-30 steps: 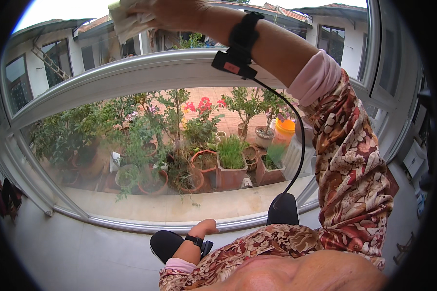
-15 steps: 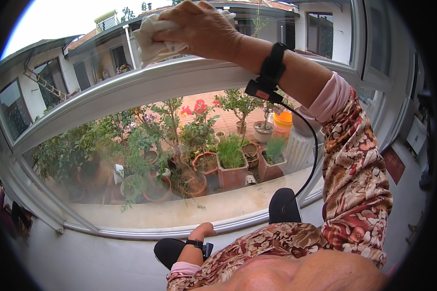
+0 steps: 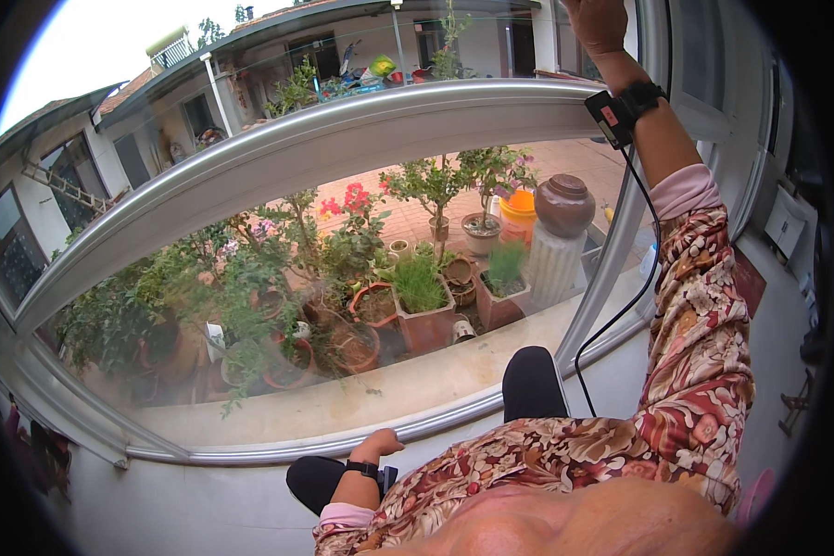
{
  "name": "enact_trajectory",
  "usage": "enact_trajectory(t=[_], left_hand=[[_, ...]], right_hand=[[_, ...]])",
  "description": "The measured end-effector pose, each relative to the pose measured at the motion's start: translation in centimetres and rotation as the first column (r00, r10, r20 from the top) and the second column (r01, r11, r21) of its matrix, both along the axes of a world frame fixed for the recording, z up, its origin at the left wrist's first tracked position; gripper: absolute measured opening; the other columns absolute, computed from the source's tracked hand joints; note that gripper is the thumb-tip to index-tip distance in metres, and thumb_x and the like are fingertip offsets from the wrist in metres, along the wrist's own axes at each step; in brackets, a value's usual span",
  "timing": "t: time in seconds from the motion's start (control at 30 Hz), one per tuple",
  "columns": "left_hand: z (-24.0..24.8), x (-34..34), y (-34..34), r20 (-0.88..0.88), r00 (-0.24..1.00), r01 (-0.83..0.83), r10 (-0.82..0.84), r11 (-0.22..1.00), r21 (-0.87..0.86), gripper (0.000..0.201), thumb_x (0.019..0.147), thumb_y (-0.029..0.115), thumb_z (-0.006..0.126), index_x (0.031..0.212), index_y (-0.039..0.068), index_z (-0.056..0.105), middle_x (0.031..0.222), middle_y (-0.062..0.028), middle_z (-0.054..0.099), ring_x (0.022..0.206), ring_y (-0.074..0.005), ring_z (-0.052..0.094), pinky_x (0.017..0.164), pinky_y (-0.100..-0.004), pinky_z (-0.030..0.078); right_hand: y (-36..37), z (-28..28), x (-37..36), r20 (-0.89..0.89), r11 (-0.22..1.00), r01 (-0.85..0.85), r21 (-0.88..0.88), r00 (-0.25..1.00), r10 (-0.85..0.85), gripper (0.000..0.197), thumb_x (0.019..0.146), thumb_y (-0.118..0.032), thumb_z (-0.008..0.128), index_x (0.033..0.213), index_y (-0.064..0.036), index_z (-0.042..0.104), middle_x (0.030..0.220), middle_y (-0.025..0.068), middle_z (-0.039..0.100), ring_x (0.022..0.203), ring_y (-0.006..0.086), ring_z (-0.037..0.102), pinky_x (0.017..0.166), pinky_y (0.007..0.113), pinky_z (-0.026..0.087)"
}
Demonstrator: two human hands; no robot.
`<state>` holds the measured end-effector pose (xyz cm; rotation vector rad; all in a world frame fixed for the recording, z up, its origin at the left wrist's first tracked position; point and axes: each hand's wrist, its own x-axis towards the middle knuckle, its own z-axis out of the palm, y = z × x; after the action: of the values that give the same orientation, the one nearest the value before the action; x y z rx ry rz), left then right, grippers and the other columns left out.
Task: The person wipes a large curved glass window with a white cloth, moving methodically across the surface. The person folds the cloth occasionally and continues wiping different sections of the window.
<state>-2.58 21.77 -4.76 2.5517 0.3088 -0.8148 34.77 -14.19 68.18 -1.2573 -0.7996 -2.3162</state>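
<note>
My right hand (image 3: 599, 22) is raised to the top edge of the view, in front of the upper right of the window (image 3: 343, 119). Its fingers run out of the picture, so whatever they hold is hidden. A black band with a small box and cable (image 3: 618, 116) circles that wrist. Low down, my left hand (image 3: 378, 445) rests by my left knee (image 3: 313, 482), close to the bottom rail of the window (image 3: 435, 428). Its fingers are foreshortened and mostly hidden. No object shows in it.
Beyond the glass are potted plants (image 3: 423, 320), red flowers (image 3: 354, 198), an orange bucket (image 3: 517, 211) and a brown jar (image 3: 565, 204) on a pale column (image 3: 556, 264). The cable hangs from my right wrist toward my right knee (image 3: 533, 385). A wooden ladder (image 3: 65, 181) leans across the yard.
My right hand, holding a white cloth against the pane before, has swept right and up; the cloth is out of sight. The view has shifted slightly to the right. My left hand stays put.
</note>
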Motion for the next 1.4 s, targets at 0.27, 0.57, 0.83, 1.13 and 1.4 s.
enact_trajectory(t=[0.27, 0.57, 0.83, 1.13, 1.4], left_hand=[[4.2, -0.2, -0.8, 0.134, 0.990, -0.041, 0.040, 0.999, 0.008, 0.049, 0.083, 0.042, 0.073, 0.114, 0.004, 0.076, 0.117, -0.0208, 0.073, 0.112, -0.0377, 0.068, 0.098, -0.0436, 0.053], [5.1, -0.4, -1.6, 0.162, 0.987, -0.016, 0.017, 1.000, -0.008, 0.055, 0.083, 0.046, 0.074, 0.118, 0.004, 0.074, 0.115, -0.0227, 0.073, 0.110, -0.0399, 0.068, 0.099, -0.0439, 0.053], [3.6, 0.2, -2.0, 0.111, 0.994, 0.024, -0.023, 1.000, -0.006, 0.053, 0.082, 0.043, 0.075, 0.117, 0.004, 0.075, 0.115, -0.0223, 0.074, 0.109, -0.0392, 0.069, 0.097, -0.0436, 0.054], [2.1, 0.1, -1.0, 0.049, 0.998, 0.033, -0.033, 0.999, -0.002, 0.053, 0.082, 0.044, 0.076, 0.116, 0.004, 0.075, 0.115, -0.0218, 0.074, 0.108, -0.0375, 0.070, 0.094, -0.0432, 0.054], [1.0, -0.5, -0.8, 0.002, 1.000, 0.024, -0.024, 1.000, -0.018, 0.050, 0.083, 0.049, 0.071, 0.106, 0.006, 0.079, 0.111, -0.0208, 0.074, 0.106, -0.0390, 0.069, 0.093, -0.0449, 0.054]], right_hand=[[-3.1, -2.8, 4.3, -0.195, 0.996, -0.063, 0.068, 0.978, 0.075, 0.046, 0.095, -0.025, 0.071, 0.136, -0.0069, 0.062, 0.124, 0.0212, 0.062, 0.114, 0.0413, 0.057, 0.099, 0.049, 0.047], [4.7, -5.4, -4.5, 0.051, 0.990, -0.012, -0.140, 0.999, 0.019, 0.046, 0.097, -0.028, 0.073, 0.139, -0.0146, 0.062, 0.126, 0.0153, 0.064, 0.110, 0.0361, 0.060, 0.095, 0.047, 0.047], [15.9, -5.7, -17.4, -0.087, 0.813, -0.186, -0.552, 0.982, 0.166, 0.045, 0.082, -0.027, 0.077, 0.125, -0.0175, 0.072, 0.128, 0.0165, 0.061, 0.113, 0.0358, 0.058, 0.097, 0.048, 0.048], [21.6, -6.6, -19.6, -0.045, 0.718, -0.212, -0.662, 0.969, 0.244, 0.033, 0.084, -0.037, 0.078, 0.116, -0.0289, 0.077, 0.129, -0.0056, 0.064, 0.121, 0.0177, 0.051, 0.097, 0.044, 0.041], [14.4, -7.1, -14.7, -0.083, 0.702, -0.247, -0.668, 0.962, 0.259, 0.029, 0.081, -0.037, 0.079, 0.107, -0.0275, 0.078, 0.123, -0.0024, 0.066, 0.117, 0.0204, 0.059, 0.097, 0.045, 0.049]])
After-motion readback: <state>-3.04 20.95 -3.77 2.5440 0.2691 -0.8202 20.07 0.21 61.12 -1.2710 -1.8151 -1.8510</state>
